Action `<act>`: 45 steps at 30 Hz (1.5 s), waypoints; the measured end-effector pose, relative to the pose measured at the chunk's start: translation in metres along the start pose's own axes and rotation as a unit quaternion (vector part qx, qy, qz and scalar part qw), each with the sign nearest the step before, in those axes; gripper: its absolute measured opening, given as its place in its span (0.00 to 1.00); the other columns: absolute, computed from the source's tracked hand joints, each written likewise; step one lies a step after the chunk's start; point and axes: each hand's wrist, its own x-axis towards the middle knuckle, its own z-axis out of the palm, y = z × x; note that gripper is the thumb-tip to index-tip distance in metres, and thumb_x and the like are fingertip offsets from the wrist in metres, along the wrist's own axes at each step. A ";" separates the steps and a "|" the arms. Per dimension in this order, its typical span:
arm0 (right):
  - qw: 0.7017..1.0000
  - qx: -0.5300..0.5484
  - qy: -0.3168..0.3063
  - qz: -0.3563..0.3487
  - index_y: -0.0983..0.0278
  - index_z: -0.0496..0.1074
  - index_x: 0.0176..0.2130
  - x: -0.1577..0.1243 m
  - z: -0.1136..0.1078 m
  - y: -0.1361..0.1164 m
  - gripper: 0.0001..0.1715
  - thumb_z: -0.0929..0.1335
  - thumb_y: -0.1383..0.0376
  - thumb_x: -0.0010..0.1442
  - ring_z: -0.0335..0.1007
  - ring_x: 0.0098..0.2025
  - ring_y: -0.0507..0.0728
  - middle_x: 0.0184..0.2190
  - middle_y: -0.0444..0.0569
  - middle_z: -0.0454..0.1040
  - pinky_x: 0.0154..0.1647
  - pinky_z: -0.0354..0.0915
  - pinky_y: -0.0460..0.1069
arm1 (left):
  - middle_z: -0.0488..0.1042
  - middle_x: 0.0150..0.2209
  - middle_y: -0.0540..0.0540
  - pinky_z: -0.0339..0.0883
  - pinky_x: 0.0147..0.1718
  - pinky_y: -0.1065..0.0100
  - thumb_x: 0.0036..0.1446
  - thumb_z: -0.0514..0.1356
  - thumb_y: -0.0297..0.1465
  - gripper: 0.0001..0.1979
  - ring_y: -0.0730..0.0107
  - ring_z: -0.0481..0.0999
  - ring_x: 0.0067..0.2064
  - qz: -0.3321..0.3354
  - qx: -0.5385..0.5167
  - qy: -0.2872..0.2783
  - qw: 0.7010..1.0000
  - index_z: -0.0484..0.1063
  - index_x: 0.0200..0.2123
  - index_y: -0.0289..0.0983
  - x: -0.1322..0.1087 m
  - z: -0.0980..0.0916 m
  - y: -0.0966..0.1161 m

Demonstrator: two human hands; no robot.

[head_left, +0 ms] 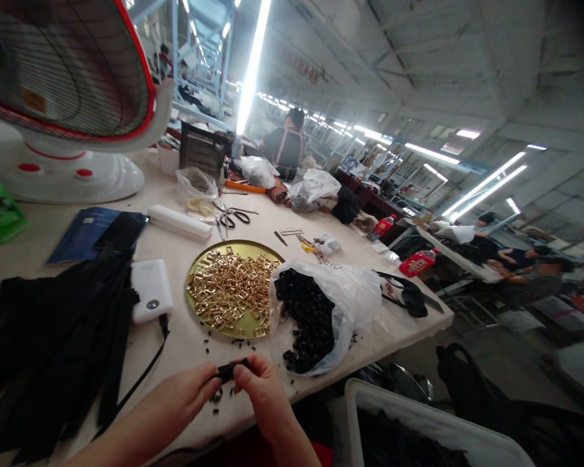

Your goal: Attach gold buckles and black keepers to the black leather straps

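My left hand point(200, 386) and my right hand point(263, 384) meet at the table's front edge. Between them is a short black strap point(229, 370), pinched by the fingers of both. Whether a small fitting sits on the strap is too small to make out. Just beyond my hands, a round gold tray point(247, 332) bears a heap of small gold metal buckles point(226, 285). To its right, a clear plastic bag point(357, 292) lies open with many small black pieces point(307, 318) spilling towards its mouth. More tiny black bits lie scattered around my hands.
Black fabric strips point(72, 337) lie at the left, by a white power bank point(151, 290) with a cable. A fan point(78, 162) stands behind. Scissors point(233, 216) and a white roll point(179, 222) lie farther back. A white bin point(418, 408) is below right. Co-workers sit beyond.
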 end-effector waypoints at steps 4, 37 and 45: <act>1.000 0.018 0.019 -0.006 0.66 0.73 0.27 0.001 0.008 0.011 0.12 0.73 0.61 0.43 0.54 0.21 0.47 0.20 0.41 0.67 0.24 0.53 0.44 | 0.77 0.36 0.46 0.65 0.39 0.67 0.56 0.48 0.39 0.14 0.63 0.75 0.39 -0.028 -0.064 -0.022 0.997 0.68 0.38 0.40 0.002 0.006 0.006; 0.865 -0.380 0.026 -0.325 0.62 0.68 0.36 -0.007 0.001 -0.015 0.07 0.65 0.69 0.53 0.67 0.37 0.55 0.38 0.51 0.70 0.37 0.64 0.49 | 0.50 0.14 0.62 0.40 0.15 0.75 0.47 0.56 0.47 0.19 0.80 0.47 0.17 -0.137 -0.388 -0.054 0.910 0.66 0.31 0.36 0.019 0.002 0.030; 0.997 -0.029 -0.040 -0.054 0.63 0.71 0.31 -0.001 0.000 -0.017 0.12 0.72 0.62 0.45 0.62 0.23 0.48 0.21 0.39 0.68 0.27 0.58 0.44 | 0.54 0.14 0.61 0.44 0.13 0.76 0.48 0.51 0.50 0.20 0.81 0.50 0.15 -0.101 -0.284 -0.043 0.953 0.63 0.28 0.37 0.021 0.005 0.020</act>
